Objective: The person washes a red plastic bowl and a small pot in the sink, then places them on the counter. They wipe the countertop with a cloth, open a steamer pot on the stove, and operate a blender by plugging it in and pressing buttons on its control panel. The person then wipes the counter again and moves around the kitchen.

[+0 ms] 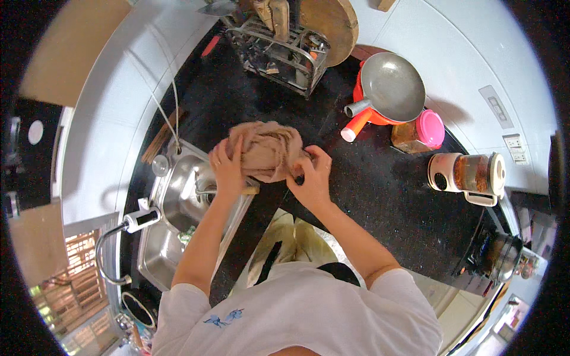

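A crumpled brown cloth (268,151) lies bunched over the black countertop, between my two hands. My left hand (228,168) grips its left side, with the fingers pointing away from me along the folds. On the opposite side, my right hand (313,180) has curled fingers and thumb pinching the cloth's right edge. Part of the right fingertips is hidden in the folds. Just below the cloth, close to my left wrist, a short tan bar (251,190) sticks out at the sink's edge.
To the left is a steel double sink (155,252) with a curved faucet (102,261). A metal rack (279,53) of utensils stands at the back. Toward the right are a grey pan (393,86) over a red one, a pink-lidded jar (430,129) and a cream blender (469,175).
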{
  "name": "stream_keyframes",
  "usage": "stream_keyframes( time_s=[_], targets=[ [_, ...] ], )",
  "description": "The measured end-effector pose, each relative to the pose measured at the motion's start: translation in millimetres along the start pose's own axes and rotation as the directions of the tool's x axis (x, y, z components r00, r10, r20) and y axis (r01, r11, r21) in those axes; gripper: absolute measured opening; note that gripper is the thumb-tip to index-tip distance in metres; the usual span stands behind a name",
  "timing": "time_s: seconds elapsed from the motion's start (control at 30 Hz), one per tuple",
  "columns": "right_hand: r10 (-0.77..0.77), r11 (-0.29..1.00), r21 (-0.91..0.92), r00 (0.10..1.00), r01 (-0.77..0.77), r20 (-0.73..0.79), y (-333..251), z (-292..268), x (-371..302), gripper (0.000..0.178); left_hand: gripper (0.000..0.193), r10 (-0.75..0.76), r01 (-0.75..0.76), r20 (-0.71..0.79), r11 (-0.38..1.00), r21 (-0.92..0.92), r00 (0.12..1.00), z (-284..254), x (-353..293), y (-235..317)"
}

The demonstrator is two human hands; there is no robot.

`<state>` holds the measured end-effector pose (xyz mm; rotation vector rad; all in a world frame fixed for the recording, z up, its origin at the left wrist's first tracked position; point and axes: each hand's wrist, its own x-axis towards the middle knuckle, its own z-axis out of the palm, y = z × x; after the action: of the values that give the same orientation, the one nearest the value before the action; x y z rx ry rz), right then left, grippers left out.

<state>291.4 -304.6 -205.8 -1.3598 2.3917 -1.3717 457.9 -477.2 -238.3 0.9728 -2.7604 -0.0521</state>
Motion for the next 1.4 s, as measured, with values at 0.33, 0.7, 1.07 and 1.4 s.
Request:
stream_keyframes(
  time_s=[0.33,0.7,1.07,1.4],
  targets=[
    [-0.02,0.937,-0.335,0.971,0.102,0.238,70,88,-38,0.061,0.07,0.251,-0.171,0.3,0.948,-0.268,0.92,87,-3,14],
    [0.099,0.811,-0.585,0.982,0.013,0.159,182,-7,-22,0.043,0.068,0.288,-0.273,0.125,0.953,-0.129,0.949,137,42,165],
    [0.512,0.454,-0.602,0.745,-0.657,-0.428,248,-266,-292,0.058,0.06,0.856,-0.759,0.006,0.461,-0.46,0.516,143,-70,512],
    [0.526,0.544,-0.445,0.702,-0.711,-0.479,207,-211,-376,0.045,0.071,0.96,-0.757,0.084,0.262,-0.598,0.266,102,-134,473]
  ],
)
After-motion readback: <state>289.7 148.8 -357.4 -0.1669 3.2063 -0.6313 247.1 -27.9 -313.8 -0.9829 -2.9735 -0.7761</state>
